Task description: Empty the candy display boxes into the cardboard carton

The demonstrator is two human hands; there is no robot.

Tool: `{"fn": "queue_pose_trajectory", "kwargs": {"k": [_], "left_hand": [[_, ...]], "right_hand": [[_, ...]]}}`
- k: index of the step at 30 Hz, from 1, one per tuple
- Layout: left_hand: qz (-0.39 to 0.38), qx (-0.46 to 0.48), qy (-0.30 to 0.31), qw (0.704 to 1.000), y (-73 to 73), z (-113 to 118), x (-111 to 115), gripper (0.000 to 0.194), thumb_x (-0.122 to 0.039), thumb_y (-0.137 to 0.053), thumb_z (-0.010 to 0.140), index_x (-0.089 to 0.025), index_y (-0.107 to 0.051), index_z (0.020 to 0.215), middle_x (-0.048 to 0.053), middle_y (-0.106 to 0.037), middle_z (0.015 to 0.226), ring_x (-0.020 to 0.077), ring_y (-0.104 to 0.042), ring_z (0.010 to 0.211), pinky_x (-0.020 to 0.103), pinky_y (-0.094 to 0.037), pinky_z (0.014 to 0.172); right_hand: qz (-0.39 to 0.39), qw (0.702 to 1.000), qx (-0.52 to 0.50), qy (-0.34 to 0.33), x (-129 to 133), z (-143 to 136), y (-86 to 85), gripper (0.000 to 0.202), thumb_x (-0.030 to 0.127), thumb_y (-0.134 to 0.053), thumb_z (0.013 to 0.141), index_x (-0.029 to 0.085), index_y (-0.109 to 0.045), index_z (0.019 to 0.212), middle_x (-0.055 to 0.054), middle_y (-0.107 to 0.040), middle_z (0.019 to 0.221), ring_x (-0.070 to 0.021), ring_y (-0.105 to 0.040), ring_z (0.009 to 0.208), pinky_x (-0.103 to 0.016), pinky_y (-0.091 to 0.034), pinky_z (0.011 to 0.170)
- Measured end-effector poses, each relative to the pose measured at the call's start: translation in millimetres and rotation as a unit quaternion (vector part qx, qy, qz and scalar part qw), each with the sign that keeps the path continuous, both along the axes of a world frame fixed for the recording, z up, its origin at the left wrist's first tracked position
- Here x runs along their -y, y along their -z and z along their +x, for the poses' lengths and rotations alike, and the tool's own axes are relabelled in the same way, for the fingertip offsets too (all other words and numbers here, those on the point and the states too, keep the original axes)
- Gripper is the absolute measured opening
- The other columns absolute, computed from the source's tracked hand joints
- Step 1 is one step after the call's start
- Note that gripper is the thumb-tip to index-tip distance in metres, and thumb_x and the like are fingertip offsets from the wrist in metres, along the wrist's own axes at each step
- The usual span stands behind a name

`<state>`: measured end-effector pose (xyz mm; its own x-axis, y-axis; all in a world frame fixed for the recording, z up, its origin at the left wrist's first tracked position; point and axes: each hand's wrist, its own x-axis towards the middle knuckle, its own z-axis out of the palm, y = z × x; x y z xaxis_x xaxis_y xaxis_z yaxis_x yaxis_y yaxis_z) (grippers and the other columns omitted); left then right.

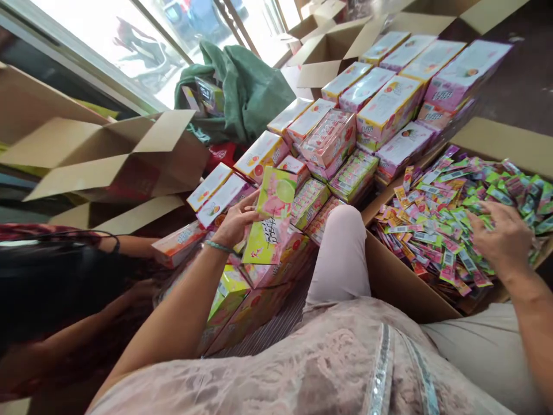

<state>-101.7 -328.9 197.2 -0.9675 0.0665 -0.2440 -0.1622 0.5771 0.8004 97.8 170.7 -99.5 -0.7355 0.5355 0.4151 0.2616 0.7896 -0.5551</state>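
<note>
Left hand (235,222): grip clamped on an open carton (273,222), green and pink, thumb on the near face, fingers curled round the left edge. The carton's lid flap stands up; its long axis runs roughly up and away from the wearer, tilted a little to the right. It is held above a heap of like cartons, clear of the ones below as far as the view shows.

Right hand (503,239): palm down on the sachets (436,225), fingers spread and half curled into the heap. Cannot tell whether any sachet is pinched; the fingertips are buried among them.

Sachets lie loose in a big box (401,282) to the wearer's right, its near wall against the raised knee (341,248). Most sachets lie with long axes fanned toward the far left.

Key relation: the carton lies to the left of the sachet heap, well apart, with the knee between the two. The carton's open mouth points up and toward the far side, not toward the right hand. The right hand is the nearer one to the sachets; the left is the only one at the carton.

Beyond: rows of closed cartons (389,104) stacked on the floor, an empty flapped box (108,153) at left, green cloth (246,86) by the window. Another person's arm (129,246) reaches in at lower left, near an orange carton (178,242).
</note>
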Motion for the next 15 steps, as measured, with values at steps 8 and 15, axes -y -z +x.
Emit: {"fn": "queue_pose_trajectory", "kwargs": {"k": [8, 15], "left_hand": [[0.064, 0.101, 0.295, 0.948, 11.8, 8, -226, 0.093, -0.028, -0.079, 0.055, -0.021, -0.071, 0.147, 0.008, -0.080, 0.096, 0.0240, -0.068, 0.073, 0.033, -0.054, 0.061], [0.052, 0.274, 0.407, 0.870, 92.3, 17, -321, 0.062, -0.032, -0.077, 0.058, -0.023, -0.083, 0.119, 0.002, -0.076, 0.075, 0.0188, -0.059, 0.050, 0.028, -0.047, 0.046]], "right_hand": [[0.144, 0.917, -0.215, -0.302, 113, -12, -155.0, 0.038, 0.035, -0.065, 0.107, 0.027, -0.062, 0.144, -0.010, -0.066, 0.149, -0.0255, -0.052, 0.147, -0.047, -0.045, 0.121], [0.231, 0.924, -0.036, -0.301, 69, -10, -146.3, 0.017, 0.028, -0.050, 0.111, 0.021, -0.065, 0.111, -0.008, -0.072, 0.106, -0.0239, -0.064, 0.106, -0.041, -0.047, 0.095]]}}
